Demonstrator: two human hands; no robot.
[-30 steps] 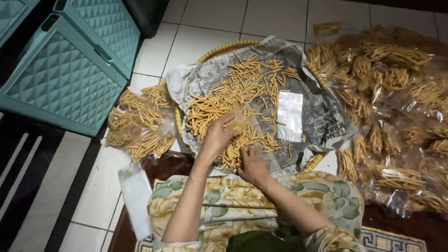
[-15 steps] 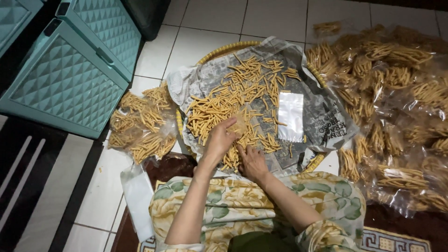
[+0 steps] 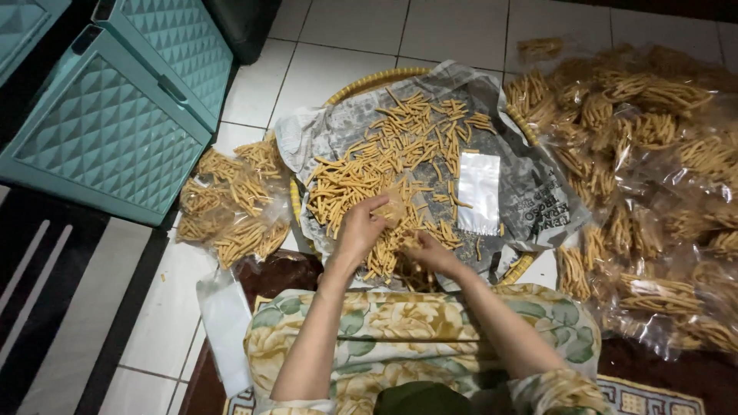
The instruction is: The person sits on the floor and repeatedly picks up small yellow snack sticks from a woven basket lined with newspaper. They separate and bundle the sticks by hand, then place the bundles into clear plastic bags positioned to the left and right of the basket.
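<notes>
A person seated on the tiled floor point(image 3: 338, 69) works over a round woven tray point(image 3: 369, 78) lined with newspaper point(image 3: 530, 192) and heaped with golden snack sticks point(image 3: 384, 165). The left hand point(image 3: 360, 229) has the fingers curled in a narrow grip around a small clear plastic bag point(image 3: 393, 206), pinching it at the near edge of the heap. The right hand point(image 3: 427, 252) rests low among the sticks, fingers bent into them; whether it holds any cannot be told. Compared with a second ago, both hands sit in almost the same spot, the left only slightly shifted, so the bagging looks mid-step. An empty bag point(image 3: 478, 192) lies flat on the paper. Filled bags point(image 3: 653, 154) crowd the right; another filled pile point(image 3: 231, 204) lies left, beside teal crates point(image 3: 115, 131).
</notes>
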